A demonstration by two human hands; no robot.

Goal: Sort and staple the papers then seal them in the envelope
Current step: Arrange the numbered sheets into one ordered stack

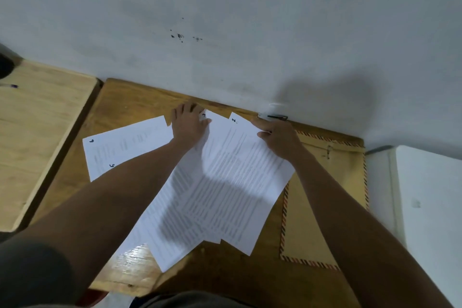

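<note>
Both bare arms stretch forward, forearms angling inward. The left hand [188, 124] lies palm down, fingers spread flat and pointing away. The right hand [280, 138] sits knuckles up, fingers curled toward the thumb in a pinch.

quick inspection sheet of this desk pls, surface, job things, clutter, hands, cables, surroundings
surface: brown wooden desk, against the wall
job's things: white printed numbered sheets fanned loose; brown striped-edge envelope at right, partly under them; dark stapler-like tool by the wall
clutter: nothing seen
grippers: left hand flat on the sheets; right hand pinching a sheet's edge
cables: nothing seen
surroundings: grey wall, marked; lighter wooden desk at left holding a pen
</note>
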